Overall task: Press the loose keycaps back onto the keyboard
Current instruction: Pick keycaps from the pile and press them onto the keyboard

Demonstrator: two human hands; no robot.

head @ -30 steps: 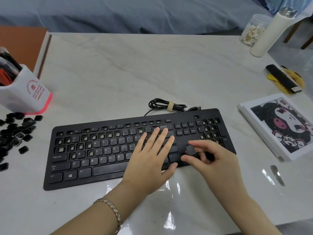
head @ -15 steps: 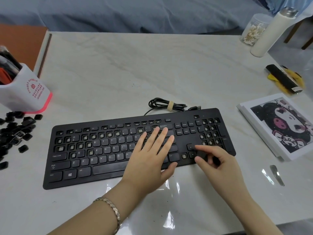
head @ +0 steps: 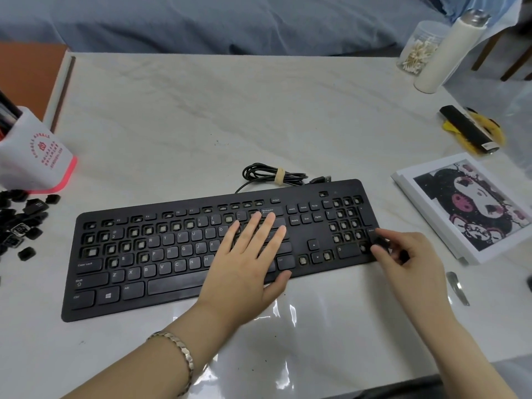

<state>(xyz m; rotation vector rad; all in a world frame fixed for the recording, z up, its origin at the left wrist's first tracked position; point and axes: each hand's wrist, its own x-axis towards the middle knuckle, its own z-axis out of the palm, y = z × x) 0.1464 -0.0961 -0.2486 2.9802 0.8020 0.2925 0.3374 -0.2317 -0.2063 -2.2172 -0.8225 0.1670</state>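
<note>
Pale marble table (head: 201, 110), blue cloth (head: 230, 21) behind

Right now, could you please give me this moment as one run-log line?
left hand: flat on keyboard | right hand: at keyboard's right edge, grip unclear | loose keycaps: piled left of keyboard

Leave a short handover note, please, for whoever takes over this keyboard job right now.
Left hand: open, lying flat on the keyboard, right of the letter keys.
Right hand: fingers curled at the numpad's right edge; whether it pinches a keycap is unclear.
Loose keycaps: piled at the left of the table, beside the white pen holder.
Done: bottom row, many letters and the navigation block are seated.
To do: bare sockets in the function and number rows, left letter columns, most of the numpad, two arrow keys.
</note>
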